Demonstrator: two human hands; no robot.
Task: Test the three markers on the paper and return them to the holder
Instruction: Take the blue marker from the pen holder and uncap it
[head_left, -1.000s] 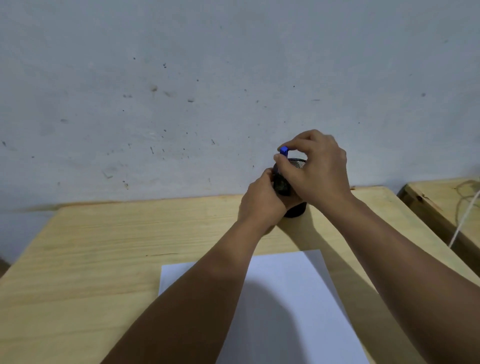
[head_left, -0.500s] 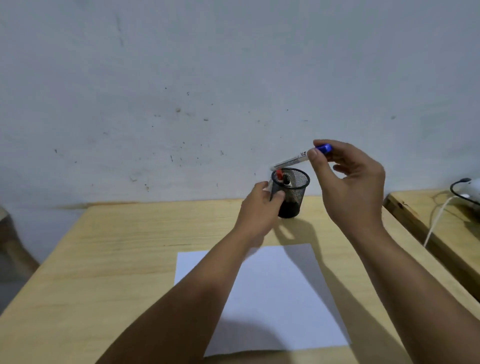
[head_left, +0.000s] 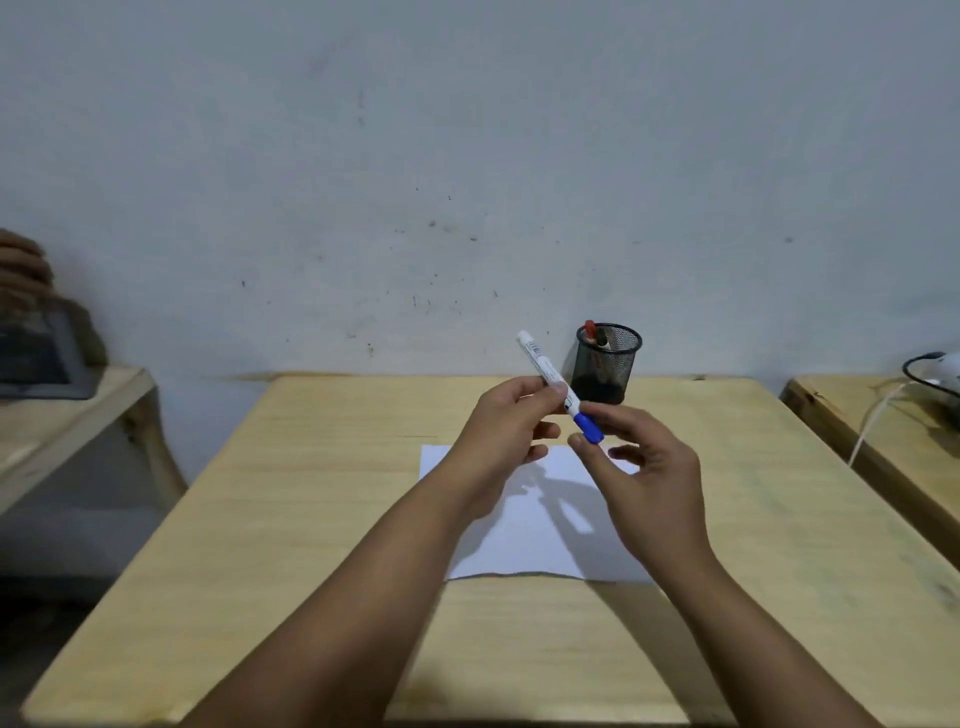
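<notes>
Nearest to you, the sheet of paper (head_left: 524, 525) lies flat on the table (head_left: 291, 509), below the grip and partly shaded by your forearms. Above it, your left hand (head_left: 501, 434) is clamped on the white barrel of the blue-capped marker (head_left: 558, 387), thumb and forefinger pinching it just above the cap. The marker slants, with its white end up and away to the left and the blue cap (head_left: 589, 430) down toward you. Your right hand (head_left: 649, 462) touches that cap between thumb and fingertips, though I cannot tell whether it is truly closed on the cap or only meeting it.

The marker looks light, stiff and smooth, so hold the barrel firmly near the cap joint and pull the cap straight along the axis; a sideways twist could make the plastic slip. Judging by the bare paper, no marker is tested yet.

Beyond the grip, just to its right, the black mesh holder (head_left: 605, 364) stands upright near the wall, with two more markers (head_left: 596, 333) inside.
</notes>
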